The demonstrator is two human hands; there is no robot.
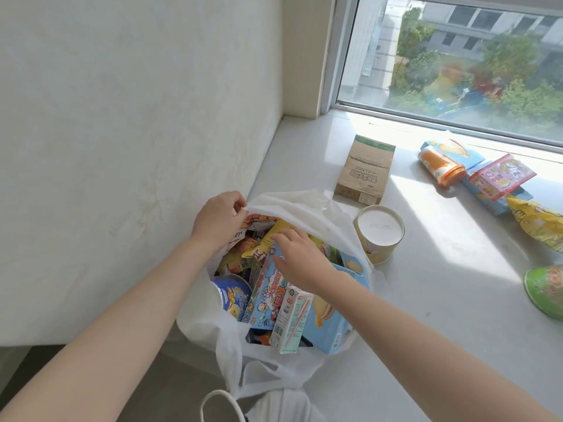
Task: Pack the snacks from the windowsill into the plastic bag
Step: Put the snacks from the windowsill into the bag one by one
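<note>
A white plastic bag (pixel 307 213) stands open at the near left end of the windowsill (pixel 432 300), stuffed with snack boxes and packets. My left hand (pixel 217 219) pinches the bag's far rim and lifts it. My right hand (pixel 300 261) is inside the bag's mouth, fingers spread over a blue snack box (pixel 265 296) and a yellow packet (pixel 268 242). A slim white carton (pixel 292 321) and a light blue biscuit box (pixel 329 324) stick out at the near side. A blue tub (pixel 231 295) sits at the bag's left.
On the sill lie a yellow tub with a white lid (pixel 379 234), a brown cardboard box (pixel 364 170), an orange cup (pixel 438 167), a pink packet (pixel 501 176), a yellow bag (pixel 539 223) and a green bowl (pixel 547 290). A wall stands on the left.
</note>
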